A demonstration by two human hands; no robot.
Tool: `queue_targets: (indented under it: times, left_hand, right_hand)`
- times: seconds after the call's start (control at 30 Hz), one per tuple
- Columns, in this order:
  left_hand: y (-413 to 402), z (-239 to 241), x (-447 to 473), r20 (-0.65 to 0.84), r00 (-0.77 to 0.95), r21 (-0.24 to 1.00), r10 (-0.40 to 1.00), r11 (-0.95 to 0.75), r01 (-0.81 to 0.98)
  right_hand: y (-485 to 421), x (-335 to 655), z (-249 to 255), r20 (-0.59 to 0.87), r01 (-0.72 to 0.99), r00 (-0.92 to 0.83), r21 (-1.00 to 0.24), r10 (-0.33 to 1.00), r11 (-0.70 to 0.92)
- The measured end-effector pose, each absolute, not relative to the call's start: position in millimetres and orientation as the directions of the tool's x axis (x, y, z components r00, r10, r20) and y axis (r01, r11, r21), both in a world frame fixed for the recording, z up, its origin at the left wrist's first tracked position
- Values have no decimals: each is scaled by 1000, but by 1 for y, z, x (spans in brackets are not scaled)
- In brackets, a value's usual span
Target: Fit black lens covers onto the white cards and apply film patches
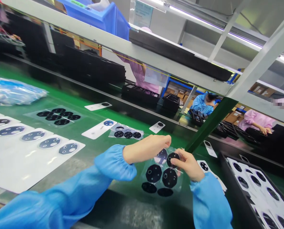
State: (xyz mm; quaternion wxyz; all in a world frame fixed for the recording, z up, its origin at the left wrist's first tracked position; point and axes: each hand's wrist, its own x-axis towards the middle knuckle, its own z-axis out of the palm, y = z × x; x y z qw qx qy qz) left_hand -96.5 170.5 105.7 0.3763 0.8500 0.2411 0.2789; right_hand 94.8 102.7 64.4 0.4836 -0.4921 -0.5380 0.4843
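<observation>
Blue sleeves cover both arms at the front. With thumb and fingers, the right hand holds the upper right part of a clear sheet with black discs over the green table. The left hand, bent, is at the sheet's upper left; whether it holds something, I cannot tell. Behind lies a white panel; farther away is a person in blue.

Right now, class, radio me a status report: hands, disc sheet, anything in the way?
Right hand pinching clear sheet of black discs. Left hand by sheet's upper edge, contact unclear. Green post beyond, not covering sheet.
</observation>
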Motion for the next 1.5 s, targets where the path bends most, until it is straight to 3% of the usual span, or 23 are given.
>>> queue_targets:
  times: [0.1, 0.2, 0.33, 0.43, 0.6, 0.73, 0.87, 1.0, 1.27, 1.5]
  left_hand:
    - [200, 81, -90, 175, 701, 897, 692, -406, 177]
    - [220, 51, -91, 65, 737, 972, 673, -209, 106]
    - [227, 24, -106, -11, 837, 999, 547, -35, 37]
    - [232, 14, -113, -7, 830, 1000, 558, 19, -4]
    - [256, 8, -108, 31, 675, 999, 738, -44, 3]
    - [277, 20, -94, -4, 737, 982, 676, -138, 132]
    - [291, 34, -66, -106, 867, 933, 488, -252, 256]
    - [296, 31, -43, -176, 905, 869, 386, -372, 327]
    - [304, 15, -44, -164, 871, 762, 463, -501, 410]
    - [298, 9, -20, -73, 820, 761, 568, -500, 414]
  right_hand:
    - [126, 97, 46, -3, 7, 2, -1000, 1000, -3]
    - [146, 101, 31, -10, -64, 76, -998, 997, -5]
    - [163, 112, 25, 17, -180, 225, -982, 974, 59]
    - [161, 113, 21, 7, -237, 325, -967, 946, 89]
    - [116, 89, 5, -71, -295, 326, -955, 943, 30]
    - [84, 83, 5, -181, -275, 211, -954, 961, -119]
    - [109, 100, 16, -64, -88, 280, -995, 958, -41]
    - [160, 112, 6, -80, -27, 287, -997, 954, -75]
    - [194, 120, -28, -15, 11, 318, -1000, 948, -19]
    - [205, 128, -42, 97, 174, 296, -984, 950, 46]
